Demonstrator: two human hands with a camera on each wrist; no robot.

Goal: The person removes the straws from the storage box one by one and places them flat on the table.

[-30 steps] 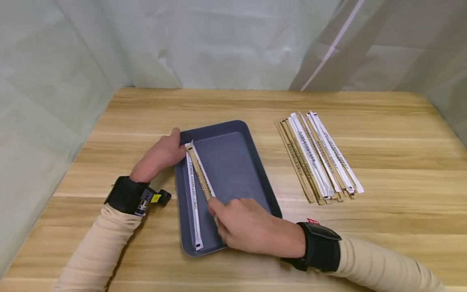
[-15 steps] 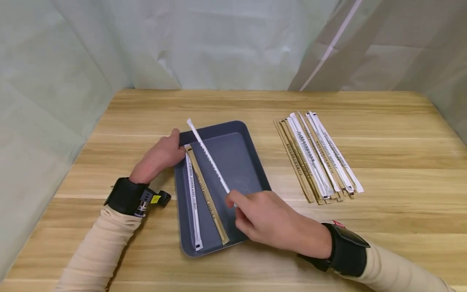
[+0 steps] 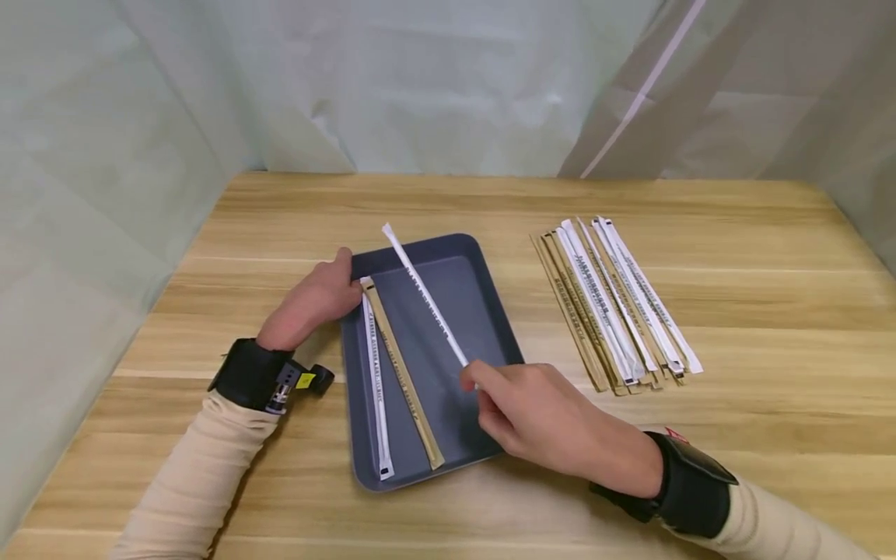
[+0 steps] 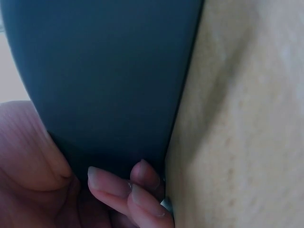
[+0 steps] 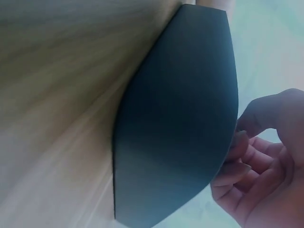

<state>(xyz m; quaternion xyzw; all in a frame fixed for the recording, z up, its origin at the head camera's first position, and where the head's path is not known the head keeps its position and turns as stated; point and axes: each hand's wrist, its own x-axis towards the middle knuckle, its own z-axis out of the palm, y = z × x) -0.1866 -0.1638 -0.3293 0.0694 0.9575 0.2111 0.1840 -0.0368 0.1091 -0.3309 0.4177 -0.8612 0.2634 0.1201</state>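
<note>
A dark grey rectangular tray (image 3: 483,311) lies tilted on the wooden table. My left hand (image 3: 315,299) grips its far left corner; in the left wrist view curled fingers (image 4: 111,190) rest against the outer wall. Over the tray, my right hand (image 3: 553,416) pinches the near end of a white paper-wrapped straw (image 3: 428,303), whose far end reaches past the far rim. Inside, a white wrapped straw (image 3: 378,389) and a brown wrapped straw (image 3: 404,381) lie on the left side, their far ends close together. The right wrist view shows the tray wall (image 5: 175,118) hiding the straws.
To the right of the tray lies a loose row of several white and brown wrapped straws (image 3: 602,303), slanted on the table (image 3: 791,327). Pale sheeting (image 3: 448,85) hangs behind the table and along its sides.
The right hand has lifted a white straw from beside the brown one and moved it rightward over the tray. The left hand keeps its grip on the corner.
</note>
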